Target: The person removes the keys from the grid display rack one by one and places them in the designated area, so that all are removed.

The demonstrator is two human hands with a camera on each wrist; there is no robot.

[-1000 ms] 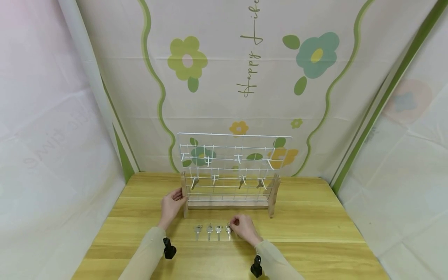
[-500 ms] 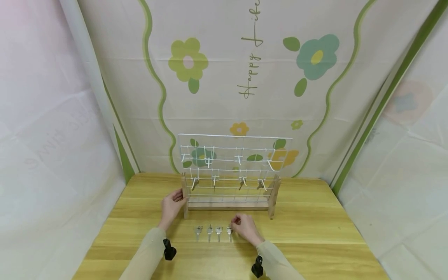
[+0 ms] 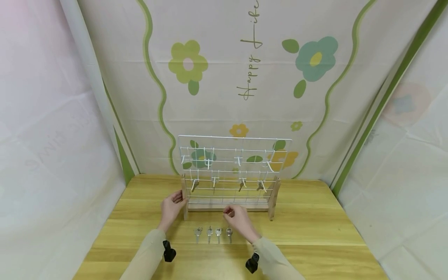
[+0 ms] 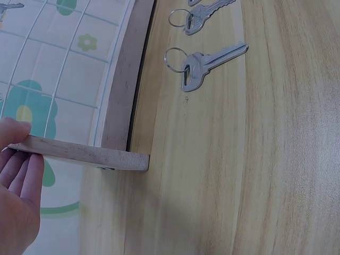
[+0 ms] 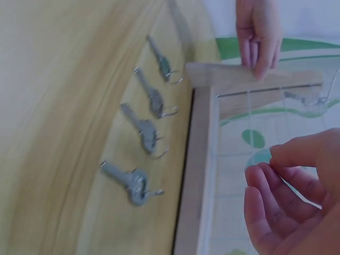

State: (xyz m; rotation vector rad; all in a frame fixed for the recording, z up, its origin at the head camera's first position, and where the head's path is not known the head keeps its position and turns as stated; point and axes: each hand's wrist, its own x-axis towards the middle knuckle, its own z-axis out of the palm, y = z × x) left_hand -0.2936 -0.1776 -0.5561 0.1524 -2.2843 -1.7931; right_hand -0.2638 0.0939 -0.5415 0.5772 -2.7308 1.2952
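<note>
My left hand (image 3: 171, 209) grips the left wooden upright (image 3: 185, 198) of a white wire rack; in the left wrist view the thumb lies on one side of that wood (image 4: 85, 152), fingers on the other. My right hand (image 3: 240, 221) is raised in front of the rack's base, above the rightmost loose key (image 3: 229, 234). Seen in the right wrist view, its fingers curl and the thumb tip meets the index finger (image 5: 289, 191), with nothing visible between them. Several silver keys with rings (image 5: 147, 135) lie in a row on the table.
Two rows of white hooks are on the rack (image 3: 235, 138); keys (image 3: 241, 186) hang at the lower hooks, none visible on the upper ones. Behind the wooden table (image 3: 315, 217) hangs a flowered curtain (image 3: 217, 93), with pale curtains at both sides.
My right hand has moved away from the rightmost key, up and slightly left toward the rack's base. That key remains on the table. My left hand keeps its grip.
</note>
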